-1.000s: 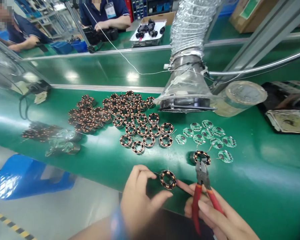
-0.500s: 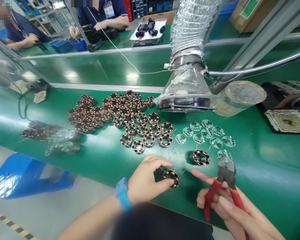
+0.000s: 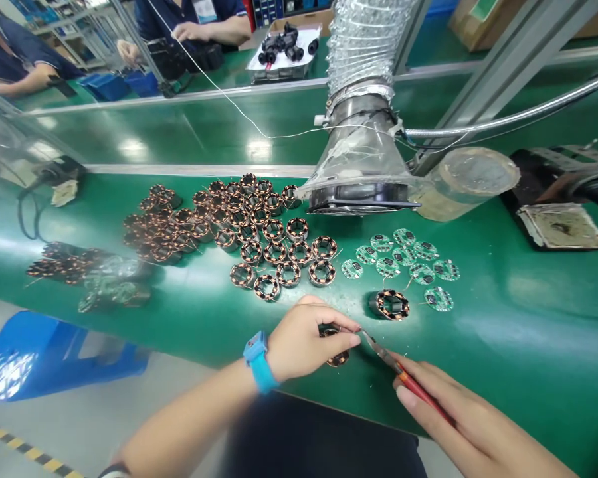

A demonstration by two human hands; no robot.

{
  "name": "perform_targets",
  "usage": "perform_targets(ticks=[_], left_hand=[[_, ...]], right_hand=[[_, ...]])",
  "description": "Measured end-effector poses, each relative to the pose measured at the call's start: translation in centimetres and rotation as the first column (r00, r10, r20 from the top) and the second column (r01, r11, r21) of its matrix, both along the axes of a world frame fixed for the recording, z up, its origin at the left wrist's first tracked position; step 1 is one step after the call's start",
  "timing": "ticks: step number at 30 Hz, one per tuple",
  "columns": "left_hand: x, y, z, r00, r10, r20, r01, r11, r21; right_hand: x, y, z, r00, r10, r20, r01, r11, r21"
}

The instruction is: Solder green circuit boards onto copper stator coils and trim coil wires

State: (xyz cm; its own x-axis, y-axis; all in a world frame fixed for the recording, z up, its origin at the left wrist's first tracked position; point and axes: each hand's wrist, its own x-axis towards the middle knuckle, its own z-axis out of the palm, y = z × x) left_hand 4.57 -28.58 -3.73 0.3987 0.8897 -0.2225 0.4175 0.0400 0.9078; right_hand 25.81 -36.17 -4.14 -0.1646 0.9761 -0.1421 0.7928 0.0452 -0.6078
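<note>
My left hand point(image 3: 306, 338), with a blue wrist strap point(image 3: 260, 362), has thumb and forefinger pinched together on a thin wire end of a copper-wound motor stator point(image 3: 337, 359). That stator is partly hidden beneath the fingers. My right hand point(image 3: 446, 405) grips a pair of red-handled wire cutters point(image 3: 418, 392), seen edge-on. Their jaws point left and meet my left fingertips at the wire. Another stator point(image 3: 393, 305) lies on its side just beyond the cutters. Behind it several round green circuit boards point(image 3: 422, 274) are spread out.
Many stators point(image 3: 249, 229) stand grouped on the green bench point(image 3: 179, 315). A fume-extraction hood point(image 3: 359, 172) hangs low over the back. A cylindrical container point(image 3: 473, 186) and a soldering stand with a sponge point(image 3: 561, 229) are at right. Two people sit across the bench.
The cutters have turned and come left, their jaws now at my left fingertips. My left thumb and forefinger have closed together from an open curl around the stator.
</note>
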Motion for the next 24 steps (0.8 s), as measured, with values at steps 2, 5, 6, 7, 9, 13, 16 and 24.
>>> perform_targets(ticks=[2, 5, 6, 7, 9, 13, 16, 24], left_hand=[[0.1, -0.1, -0.1, 1.0, 0.02, 0.013, -0.02, 1.0, 0.0], [0.1, -0.2, -0.1, 0.999, 0.038, 0.017, -0.038, 0.999, 0.008], [0.1, -0.2, -0.1, 0.999, 0.038, 0.02, -0.039, 0.999, 0.013], [0.1, -0.2, -0.1, 0.999, 0.037, 0.022, -0.038, 0.999, 0.019], [0.2, -0.2, -0.2, 0.999, 0.035, 0.029, -0.036, 0.999, 0.029], [0.2, -0.2, -0.3, 0.999, 0.038, 0.028, -0.039, 0.999, 0.034], [0.1, -0.2, -0.3, 0.999, 0.039, 0.026, -0.04, 0.999, 0.032], [0.0, -0.1, -0.4, 0.999, 0.04, 0.036, -0.041, 0.999, 0.027]], right_hand=[[-0.2, 0.2, 0.1, 1.0, -0.006, -0.013, 0.006, 1.0, -0.012], [0.0, 0.4, 0.3, 0.999, -0.005, -0.04, 0.003, 0.999, -0.047], [0.1, 0.5, 0.3, 0.999, -0.001, -0.053, -0.002, 0.998, -0.067], [0.2, 0.6, 0.4, 0.998, 0.009, -0.07, -0.015, 0.996, -0.093], [0.5, 0.7, 0.5, 0.993, 0.049, -0.11, -0.068, 0.983, -0.17], [0.9, 1.1, 0.6, 0.981, 0.111, -0.162, -0.157, 0.938, -0.31], [0.8, 1.2, 0.4, 0.98, 0.114, -0.161, -0.163, 0.93, -0.33], [1.0, 0.8, 0.4, 0.979, 0.152, -0.137, -0.186, 0.943, -0.278]])
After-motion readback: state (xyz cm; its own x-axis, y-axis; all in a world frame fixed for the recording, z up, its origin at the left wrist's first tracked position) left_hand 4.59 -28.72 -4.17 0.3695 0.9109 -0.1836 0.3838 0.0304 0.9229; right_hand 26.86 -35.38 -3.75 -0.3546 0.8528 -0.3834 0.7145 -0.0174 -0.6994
